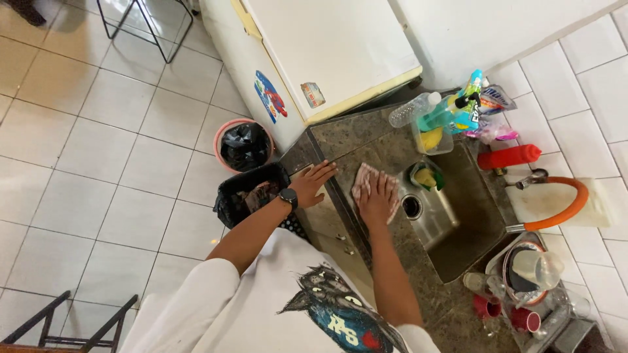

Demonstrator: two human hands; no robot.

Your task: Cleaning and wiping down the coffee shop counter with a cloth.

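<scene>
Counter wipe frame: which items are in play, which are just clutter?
In play: right hand flat on pink checked cloth; speckled stone counter; left hand on its edge.
Lying about: red squeeze bottle, orange hose, steel sink, pink-rimmed bin.

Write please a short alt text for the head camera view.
Seen from above, a person's right hand presses a pinkish cloth flat on a stone counter beside a steel sink, while the left hand rests on the counter's edge above two bins.
</scene>
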